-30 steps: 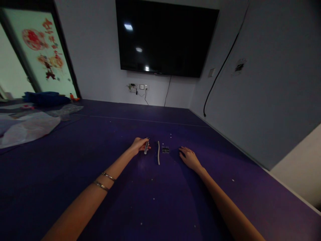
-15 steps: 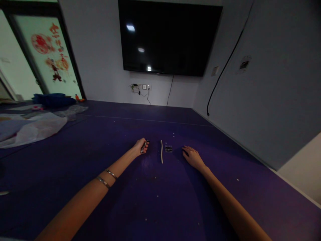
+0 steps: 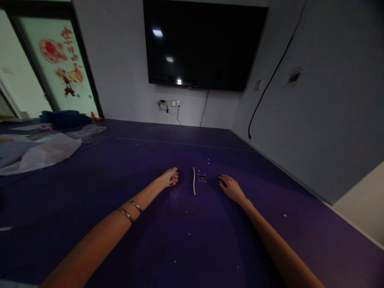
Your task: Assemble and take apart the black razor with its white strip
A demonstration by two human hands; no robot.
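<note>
My left hand is closed around a small black-and-silver tool; the fingers cover most of it, so its kind cannot be made out. To the right of this hand a pale, slightly bent cable-like strip lies lengthwise on the purple surface. Beside the strip is a small clear-and-black rectangular piece. My right hand rests on the surface farther right, fingers extended and holding nothing, apart from the rectangular piece.
White crumbs dot the surface. Plastic sheeting and a dark blue cloth bundle lie at the left, with a small orange object nearby. A black cable hangs down the right wall. A television is mounted ahead.
My left hand has turned slightly, and less of the tool shows between its fingers. The strip, the rectangular piece and my right hand stay in place.
</note>
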